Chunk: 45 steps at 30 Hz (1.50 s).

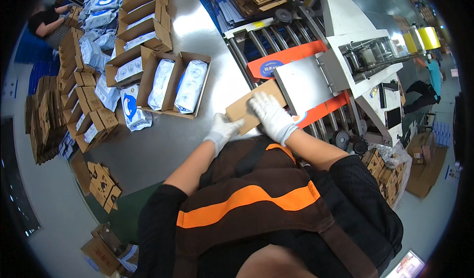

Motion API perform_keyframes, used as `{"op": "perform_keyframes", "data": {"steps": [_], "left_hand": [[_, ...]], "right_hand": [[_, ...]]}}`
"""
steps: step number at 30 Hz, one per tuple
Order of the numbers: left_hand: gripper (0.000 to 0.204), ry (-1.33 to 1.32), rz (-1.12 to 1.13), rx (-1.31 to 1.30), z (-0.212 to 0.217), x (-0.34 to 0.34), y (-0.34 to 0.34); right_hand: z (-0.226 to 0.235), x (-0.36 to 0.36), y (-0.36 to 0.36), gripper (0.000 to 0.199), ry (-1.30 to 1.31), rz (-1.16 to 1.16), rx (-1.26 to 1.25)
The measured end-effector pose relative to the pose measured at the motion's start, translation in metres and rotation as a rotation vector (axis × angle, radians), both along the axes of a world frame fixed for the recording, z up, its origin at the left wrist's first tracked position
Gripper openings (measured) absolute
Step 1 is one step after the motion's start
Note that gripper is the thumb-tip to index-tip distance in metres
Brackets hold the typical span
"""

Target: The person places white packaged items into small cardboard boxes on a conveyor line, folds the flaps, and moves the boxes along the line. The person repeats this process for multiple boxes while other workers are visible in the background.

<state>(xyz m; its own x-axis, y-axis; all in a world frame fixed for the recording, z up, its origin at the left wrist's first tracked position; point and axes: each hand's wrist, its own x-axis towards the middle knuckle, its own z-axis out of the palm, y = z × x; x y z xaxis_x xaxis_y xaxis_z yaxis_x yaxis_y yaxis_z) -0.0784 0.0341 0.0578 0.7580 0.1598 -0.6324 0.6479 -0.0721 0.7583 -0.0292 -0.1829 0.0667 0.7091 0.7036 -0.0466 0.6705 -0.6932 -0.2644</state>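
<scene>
A closed brown cardboard box [243,106] lies at the near end of the roller conveyor [261,43], its far end under a grey metal flap [301,83] of the white machine. My right hand [270,114], in a white glove, presses flat on top of the box. My left hand [224,130], also gloved, holds the box's near left corner. Both forearms come up from my brown and orange apron.
On the steel table [197,36] to the left stand several open cartons [173,83] holding white and blue packets. Flat cardboard stacks [47,120] line the far left. The white sealing machine [365,56] is at right. Another person [47,21] works at upper left.
</scene>
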Motion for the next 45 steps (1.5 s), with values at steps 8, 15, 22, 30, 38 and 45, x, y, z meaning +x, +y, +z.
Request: {"op": "perform_keyframes", "data": {"steps": [8,15,22,30,38,45], "left_hand": [[0.075,-0.667,-0.375,1.215,0.023,0.04,0.023],[0.023,-0.389,-0.623,0.942,0.068,-0.001,0.083],[0.054,-0.82,-0.3,0.836,0.02,-0.035,0.098],[0.059,-0.463,0.215,0.767,-0.021,0.005,0.113],[0.062,0.084,-0.108,0.009,-0.023,-0.008,0.074],[0.062,0.056,-0.497,-0.137,-0.012,0.029,-0.016]], "right_hand": [[0.055,-0.011,0.0,0.072,0.096,-0.122,0.107],[0.051,0.069,0.06,0.042,0.509,-0.389,0.707],[0.039,0.053,0.101,0.021,0.351,-0.091,0.404],[0.06,0.097,0.158,0.03,0.061,0.209,-0.017],[0.001,-0.001,0.069,0.082,0.038,0.168,0.137],[0.014,0.002,-0.003,0.066,-0.044,-0.215,0.126]]}}
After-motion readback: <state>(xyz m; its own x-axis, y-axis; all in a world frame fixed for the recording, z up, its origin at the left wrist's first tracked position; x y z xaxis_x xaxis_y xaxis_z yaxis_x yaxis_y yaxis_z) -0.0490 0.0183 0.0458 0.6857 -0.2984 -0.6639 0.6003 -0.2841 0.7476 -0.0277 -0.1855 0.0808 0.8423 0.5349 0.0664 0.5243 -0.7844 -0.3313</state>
